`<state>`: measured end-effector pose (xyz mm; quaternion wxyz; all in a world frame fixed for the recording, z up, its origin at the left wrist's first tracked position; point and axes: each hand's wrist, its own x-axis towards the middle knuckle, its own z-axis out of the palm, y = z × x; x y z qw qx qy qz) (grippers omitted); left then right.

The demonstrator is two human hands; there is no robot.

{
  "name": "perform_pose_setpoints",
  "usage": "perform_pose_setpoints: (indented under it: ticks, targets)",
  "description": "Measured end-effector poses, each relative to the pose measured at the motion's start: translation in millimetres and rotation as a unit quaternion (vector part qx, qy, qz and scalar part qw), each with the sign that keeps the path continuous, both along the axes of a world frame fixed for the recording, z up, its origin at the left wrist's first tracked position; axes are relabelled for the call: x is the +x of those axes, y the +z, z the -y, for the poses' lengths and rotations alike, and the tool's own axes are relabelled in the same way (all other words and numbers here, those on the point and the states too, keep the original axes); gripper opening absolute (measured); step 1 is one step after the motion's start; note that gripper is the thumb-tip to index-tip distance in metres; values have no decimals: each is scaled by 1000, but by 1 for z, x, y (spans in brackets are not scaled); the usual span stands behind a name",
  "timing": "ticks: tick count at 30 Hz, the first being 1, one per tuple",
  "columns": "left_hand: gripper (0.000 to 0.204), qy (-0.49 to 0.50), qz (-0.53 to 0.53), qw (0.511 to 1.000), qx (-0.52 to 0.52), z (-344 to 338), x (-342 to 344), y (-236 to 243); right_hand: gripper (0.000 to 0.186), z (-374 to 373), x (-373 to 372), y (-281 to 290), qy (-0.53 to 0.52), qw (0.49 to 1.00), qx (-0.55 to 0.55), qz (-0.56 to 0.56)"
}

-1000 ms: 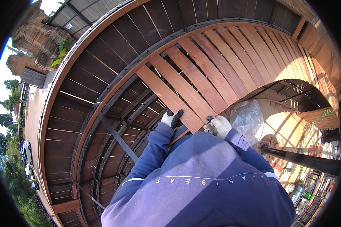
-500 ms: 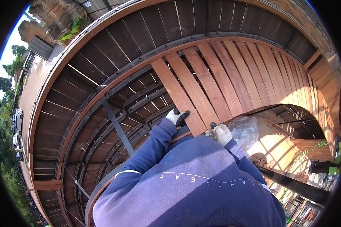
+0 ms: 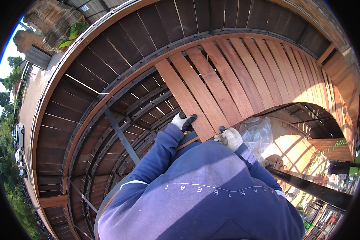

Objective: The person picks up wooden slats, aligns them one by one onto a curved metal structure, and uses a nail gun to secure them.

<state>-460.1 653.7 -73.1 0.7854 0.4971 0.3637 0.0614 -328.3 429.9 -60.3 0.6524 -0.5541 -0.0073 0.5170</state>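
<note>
A reddish-brown wooden board [image 3: 185, 100] lies as the leftmost of a fan of boards on a curved frame. My left hand [image 3: 184, 121], in a white glove with black fingertips, is closed on this board's left edge near its lower end. At the lower ends of the first two boards, my right hand [image 3: 231, 138] is curled, also gloved. A small dark tip [image 3: 222, 129] shows by its fingers, over the boards; whether it is glove or a held piece I cannot tell. A second board [image 3: 200, 90] lies close alongside the first, with a narrow dark gap between them.
Left of the boards, the dark curved metal frame [image 3: 122, 134] lies open, with tiers of planks below. Clear plastic sheeting [image 3: 257, 134] hangs beside my right hand. A dark rail [image 3: 312, 188] runs at lower right. More boards [image 3: 268, 76] curve away to the right.
The view has shifted slightly, so boards and hands appear a little farther left and up. Both hands keep about the same places on the boards.
</note>
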Motion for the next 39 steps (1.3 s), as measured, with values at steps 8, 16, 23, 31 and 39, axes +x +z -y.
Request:
perform_pose_setpoints:
  ticks: [8, 16, 23, 31, 39]
  targets:
    - [45, -24, -10, 1000, 9, -5, 1, -7, 29, 0, 1, -6, -8, 1000, 11, -12]
    - [44, -26, -23, 999, 11, -5, 3, -1, 28, 0, 2, -7, -2, 1000, 3, -24]
    - [44, -25, -11, 999, 18, -6, 4, -4, 25, 1, 3, -19, -3, 999, -20, -26]
    - [49, -19, -22, 999, -18, -5, 1, -10, 19, 1, 1, -12, 12, 999, -33, 13]
    - [46, -91, -46, 992, 71, -3, -3, -2, 21, 3, 1, -10, 28, 998, -25, 49]
